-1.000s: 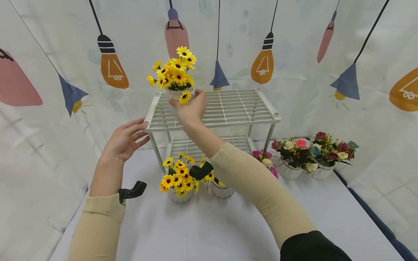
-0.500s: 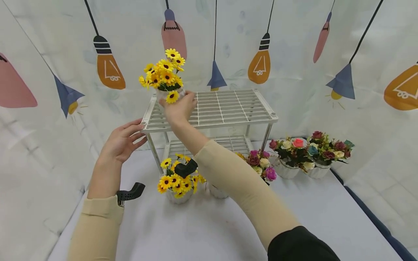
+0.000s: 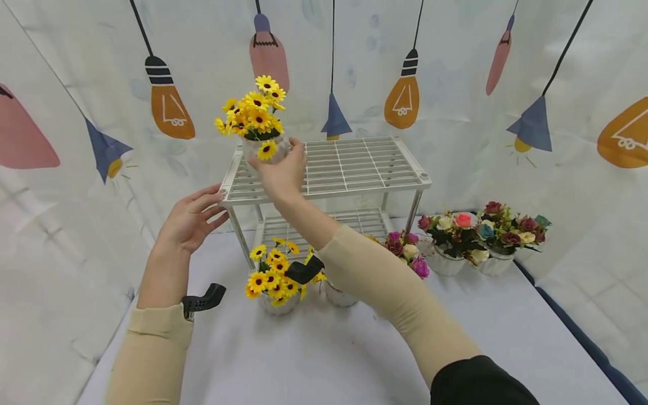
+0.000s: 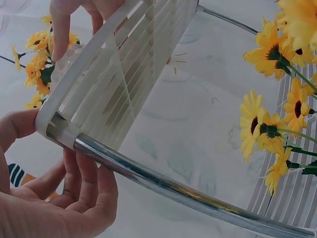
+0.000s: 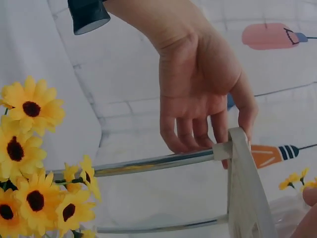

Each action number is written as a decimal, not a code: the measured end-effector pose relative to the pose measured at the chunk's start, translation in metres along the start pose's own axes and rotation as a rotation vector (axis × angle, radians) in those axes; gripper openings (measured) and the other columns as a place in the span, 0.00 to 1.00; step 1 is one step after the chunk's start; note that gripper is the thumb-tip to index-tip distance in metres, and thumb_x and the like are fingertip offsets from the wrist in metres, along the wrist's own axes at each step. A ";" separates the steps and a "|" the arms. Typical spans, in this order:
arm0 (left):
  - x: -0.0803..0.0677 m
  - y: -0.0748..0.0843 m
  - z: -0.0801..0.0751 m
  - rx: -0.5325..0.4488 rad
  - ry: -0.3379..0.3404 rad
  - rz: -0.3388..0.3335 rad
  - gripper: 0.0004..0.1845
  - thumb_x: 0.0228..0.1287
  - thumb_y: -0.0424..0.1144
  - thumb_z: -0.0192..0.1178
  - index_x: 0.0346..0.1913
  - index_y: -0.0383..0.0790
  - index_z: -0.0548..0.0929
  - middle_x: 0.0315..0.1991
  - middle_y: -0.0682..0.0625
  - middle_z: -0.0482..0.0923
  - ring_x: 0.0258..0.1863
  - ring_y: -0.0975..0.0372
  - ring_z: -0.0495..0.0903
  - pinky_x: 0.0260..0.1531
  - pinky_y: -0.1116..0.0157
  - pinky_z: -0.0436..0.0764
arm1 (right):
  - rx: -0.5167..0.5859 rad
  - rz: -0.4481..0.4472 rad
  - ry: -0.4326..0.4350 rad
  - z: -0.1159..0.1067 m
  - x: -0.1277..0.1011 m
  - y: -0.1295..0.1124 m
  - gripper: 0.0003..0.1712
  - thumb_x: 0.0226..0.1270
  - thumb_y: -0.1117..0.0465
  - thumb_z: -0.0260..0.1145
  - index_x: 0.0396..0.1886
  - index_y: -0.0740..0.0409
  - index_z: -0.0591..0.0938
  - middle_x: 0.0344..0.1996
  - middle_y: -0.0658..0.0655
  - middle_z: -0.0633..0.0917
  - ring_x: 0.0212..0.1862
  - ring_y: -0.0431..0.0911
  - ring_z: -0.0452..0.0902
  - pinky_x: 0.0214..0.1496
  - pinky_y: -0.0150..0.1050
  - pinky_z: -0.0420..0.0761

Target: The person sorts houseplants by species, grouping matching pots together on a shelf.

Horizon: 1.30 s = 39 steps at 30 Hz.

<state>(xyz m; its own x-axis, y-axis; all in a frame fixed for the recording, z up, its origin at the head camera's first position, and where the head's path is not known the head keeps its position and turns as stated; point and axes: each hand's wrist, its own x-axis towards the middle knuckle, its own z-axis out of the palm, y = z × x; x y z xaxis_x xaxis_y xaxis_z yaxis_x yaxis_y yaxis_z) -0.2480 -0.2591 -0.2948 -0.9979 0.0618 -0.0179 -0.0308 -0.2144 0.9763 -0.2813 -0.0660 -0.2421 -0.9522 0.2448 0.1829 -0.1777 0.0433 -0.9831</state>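
On the white two-tier wire rack (image 3: 361,163) stands a white pot of yellow daisies (image 3: 259,119), upright at the top shelf's left end. My right hand (image 3: 283,175) grips the pot from the near right side, thumb and fingers around it. My left hand (image 3: 188,220) holds the rack's front left corner. In the left wrist view its thumb is at the shelf edge and its curled fingers lie against the metal post (image 4: 163,183). Part of the pot is hidden by my right hand and a drooping daisy.
Another pot of yellow daisies (image 3: 275,278) stands before the rack, beside a pot (image 3: 340,295) partly covered by my right sleeve. Magenta and cream flowers (image 3: 409,252) show past the sleeve. Two pots of mixed roses (image 3: 450,242) stand on the white table (image 3: 283,360) at right.
My right hand and the daisy pot have moved slightly left over the top shelf, then stay nearly still there. The left hand keeps its place at the rack corner.
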 end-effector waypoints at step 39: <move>0.001 0.000 0.001 0.022 0.008 -0.007 0.35 0.72 0.43 0.67 0.76 0.38 0.65 0.59 0.53 0.75 0.57 0.60 0.76 0.63 0.60 0.71 | 0.121 -0.387 -0.127 -0.193 -0.024 0.053 0.44 0.69 0.65 0.73 0.77 0.60 0.59 0.73 0.57 0.62 0.76 0.42 0.57 0.75 0.34 0.58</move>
<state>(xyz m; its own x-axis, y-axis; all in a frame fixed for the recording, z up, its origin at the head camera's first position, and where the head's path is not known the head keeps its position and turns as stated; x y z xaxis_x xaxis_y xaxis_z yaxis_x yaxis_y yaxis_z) -0.2488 -0.2582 -0.2941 -0.9981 0.0549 -0.0264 -0.0365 -0.1929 0.9805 -0.2201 0.1179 -0.2986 -0.8310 0.1107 0.5451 -0.5492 -0.0074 -0.8357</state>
